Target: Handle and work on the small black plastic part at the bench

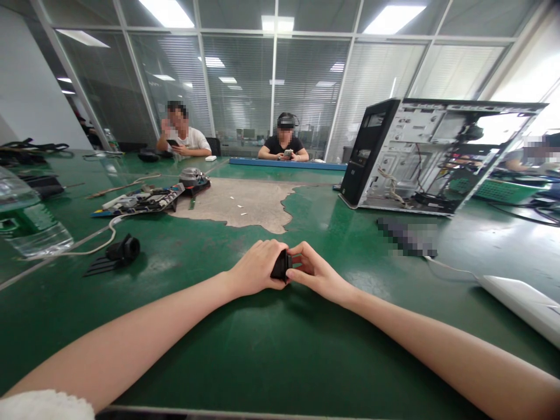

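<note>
A small black plastic part [280, 266] is held between my two hands, low over the green table [245, 373]. My left hand [259, 265] wraps round its left side, fingers curled over the far side and thumb below. From the right, my right hand [317, 271] pinches the part's edge with thumb and fingertips. Its exact kind cannot be made out, since my fingers cover much of it. Left of my hands lies another black plastic piece [122, 251] with a round opening and flat prongs.
An open computer case [371, 151] stands at the right, near a white device [520, 306] with a cable. A circuit board [144, 201] and a water bottle [32, 227] are at the left. Two people sit across the table; another is partly visible at far right.
</note>
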{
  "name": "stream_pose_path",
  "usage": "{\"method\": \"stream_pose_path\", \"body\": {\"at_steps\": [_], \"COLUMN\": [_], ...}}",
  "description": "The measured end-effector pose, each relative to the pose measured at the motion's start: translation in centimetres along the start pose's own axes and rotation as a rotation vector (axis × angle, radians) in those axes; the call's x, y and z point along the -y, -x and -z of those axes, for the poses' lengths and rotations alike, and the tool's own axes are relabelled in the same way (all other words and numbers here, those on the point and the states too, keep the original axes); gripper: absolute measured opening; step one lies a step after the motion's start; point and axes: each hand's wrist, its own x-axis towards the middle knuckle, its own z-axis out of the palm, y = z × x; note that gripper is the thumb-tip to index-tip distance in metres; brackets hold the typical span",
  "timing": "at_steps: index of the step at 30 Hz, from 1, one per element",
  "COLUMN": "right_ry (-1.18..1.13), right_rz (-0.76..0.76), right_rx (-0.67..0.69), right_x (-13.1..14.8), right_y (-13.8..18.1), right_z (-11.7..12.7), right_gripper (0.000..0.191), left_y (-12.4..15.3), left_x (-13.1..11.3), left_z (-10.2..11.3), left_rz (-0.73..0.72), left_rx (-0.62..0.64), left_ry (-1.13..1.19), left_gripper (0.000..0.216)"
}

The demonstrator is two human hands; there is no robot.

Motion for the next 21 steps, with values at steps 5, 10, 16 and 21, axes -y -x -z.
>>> {"method": "stream_pose_path", "body": {"at_steps": [5, 10, 16, 21], "right_ry": [0.035, 0.046, 0.106, 0.094], "right_rz": [-0.003, -0.032, 0.053, 0.031], "right_rx": [-0.064, -0.052, -0.036, -0.065], "right_x": [-0.15, -0.22, 0.0, -0.04], "right_y": [-0.2, -0.15, 0.06, -0.09], "right_z": [-0.01, 0.1, 0.02, 0.0], "right_gripper": [0.019, 0.026, 0.026, 0.021], "left_y": [-0.04, -0.06, -0.06, -0.06], "left_x": [0.04, 0.04, 0.08, 0.09], "left_z": [-0.03, 0.04, -0.02, -0.04], "left_rz": [-0.004, -0.007, -0.009, -0.017], "left_rx": [-0.008, 0.001, 0.008, -0.002], "left_ry": [-0.007, -0.002, -0.022, -0.004], "left_gripper": [0.049, 0.049, 0.049, 0.047]}}
